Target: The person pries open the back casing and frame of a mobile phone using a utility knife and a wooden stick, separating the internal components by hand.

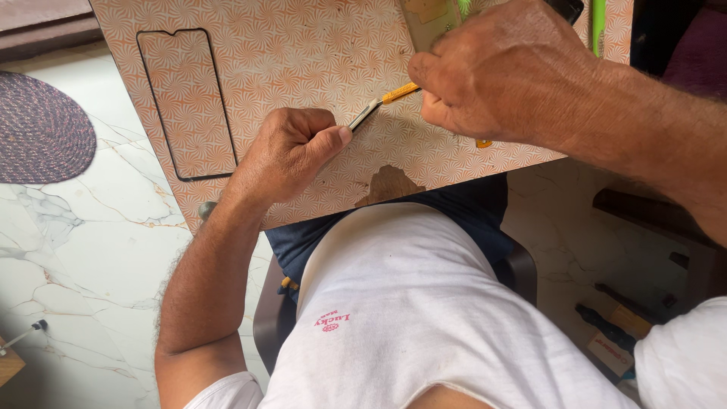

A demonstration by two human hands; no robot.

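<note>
A slim cutter [379, 104] with a metal end and a yellow body lies across a board [303, 53] patterned in orange and white, which rests over my lap. My left hand [291, 151] is curled into a fist, thumb pressed on the cutter's metal end. My right hand [492, 76] is closed around the yellow end, and its fingers hide the rest of the tool. A flat tan rectangular piece [428, 19] sticks out from under my right hand at the top edge. A thin black phone-shaped frame [185, 102] lies flat on the board's left part.
A worn brown patch [388, 185] marks the board's near edge. A purple woven mat [42, 125] lies on the marble floor [83, 250] at left. Dark hand tools [613, 326] lie on the floor at right. A green stick [598, 23] stands at top right.
</note>
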